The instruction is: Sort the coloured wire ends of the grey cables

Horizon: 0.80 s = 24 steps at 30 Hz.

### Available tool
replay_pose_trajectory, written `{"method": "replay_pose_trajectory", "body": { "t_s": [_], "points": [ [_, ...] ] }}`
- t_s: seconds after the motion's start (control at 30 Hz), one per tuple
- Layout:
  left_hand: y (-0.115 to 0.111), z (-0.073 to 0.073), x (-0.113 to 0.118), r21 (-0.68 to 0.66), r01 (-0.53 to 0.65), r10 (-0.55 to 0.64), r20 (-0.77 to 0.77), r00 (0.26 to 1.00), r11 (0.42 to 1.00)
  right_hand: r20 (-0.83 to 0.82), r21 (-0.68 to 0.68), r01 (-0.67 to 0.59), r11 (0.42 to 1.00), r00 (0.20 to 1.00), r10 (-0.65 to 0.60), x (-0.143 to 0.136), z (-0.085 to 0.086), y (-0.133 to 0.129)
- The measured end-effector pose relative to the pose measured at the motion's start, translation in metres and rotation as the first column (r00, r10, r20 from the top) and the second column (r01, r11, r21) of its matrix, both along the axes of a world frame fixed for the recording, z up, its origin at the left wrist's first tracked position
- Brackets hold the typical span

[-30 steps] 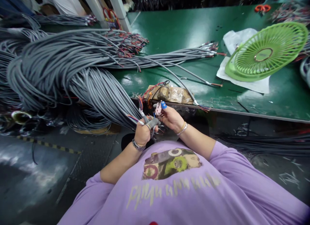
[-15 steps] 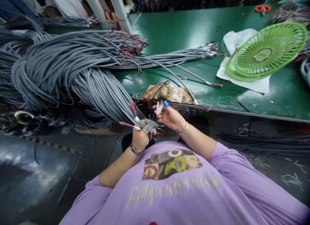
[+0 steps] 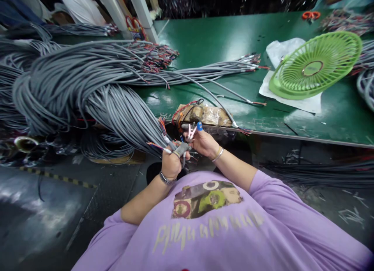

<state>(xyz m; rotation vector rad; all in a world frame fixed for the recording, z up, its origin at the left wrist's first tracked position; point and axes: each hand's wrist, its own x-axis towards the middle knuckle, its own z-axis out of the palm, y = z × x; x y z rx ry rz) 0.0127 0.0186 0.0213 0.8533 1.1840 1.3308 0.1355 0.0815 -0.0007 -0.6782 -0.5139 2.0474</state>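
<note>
My left hand is closed round the ends of several grey cables, its thumb wrapped in grey. Coloured wire ends stick out beside it. To the right, my right hand, with a blue cover on one fingertip, is closed on a small pale pink clip-like tool. The tool is over the wire tips near my left thumb; whether it touches them is too small to tell. A thick bundle of grey cables runs from the upper left down to my left hand.
On the green table lie more grey cables, a wooden block at the front edge, a green fan on white sheets and orange-handled scissors. Another person's arm shows at the top right.
The pink tool has turned and shows its two arms apart. My right hand has shifted very slightly left. The view has tilted a little.
</note>
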Motion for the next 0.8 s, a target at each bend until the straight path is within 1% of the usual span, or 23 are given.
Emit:
{"method": "replay_pose_trajectory", "body": {
  "t_s": [0.07,0.17,0.27,0.37,0.47,0.57,0.67,0.73,0.8],
  "points": [
    [0.000,-0.001,0.000,0.007,0.007,-0.007,0.006,1.000,1.000,-0.036,-0.020,0.000,1.000,0.999,0.000,-0.002,0.000,0.002],
    [0.000,-0.003,0.000,-0.004,0.007,-0.007,0.001,1.000,1.000,-0.050,-0.073,0.050,0.996,0.997,-0.054,-0.006,0.001,0.004],
    [0.000,-0.005,0.000,-0.028,-0.008,0.008,-0.027,1.000,1.000,-0.070,-0.113,0.096,0.989,0.992,-0.104,-0.009,0.003,0.005],
    [-0.001,-0.006,0.000,-0.030,-0.009,0.007,-0.061,0.998,1.000,-0.087,-0.125,0.100,0.987,0.990,-0.112,-0.010,0.005,0.003],
    [-0.003,-0.006,-0.002,-0.002,0.003,-0.003,-0.074,0.997,1.000,-0.088,-0.120,0.067,0.991,0.993,-0.078,-0.007,0.004,-0.001],
    [-0.008,-0.007,-0.006,0.037,0.021,-0.017,-0.093,0.995,0.999,-0.078,-0.099,-0.008,0.995,0.997,0.001,0.000,0.000,-0.004],
    [-0.014,-0.010,-0.010,0.076,-0.001,0.011,-0.137,0.990,0.997,-0.056,-0.058,-0.075,0.996,0.996,0.072,0.009,-0.002,-0.005],
    [-0.016,-0.011,-0.010,0.110,-0.034,0.052,-0.161,0.986,0.993,-0.034,-0.027,-0.085,0.996,0.996,0.084,0.013,-0.001,-0.005],
    [-0.017,-0.011,-0.009,0.132,-0.057,0.082,-0.187,0.979,0.990,0.006,0.011,-0.055,0.998,0.998,0.055,0.014,0.002,-0.006]
  ]
}}
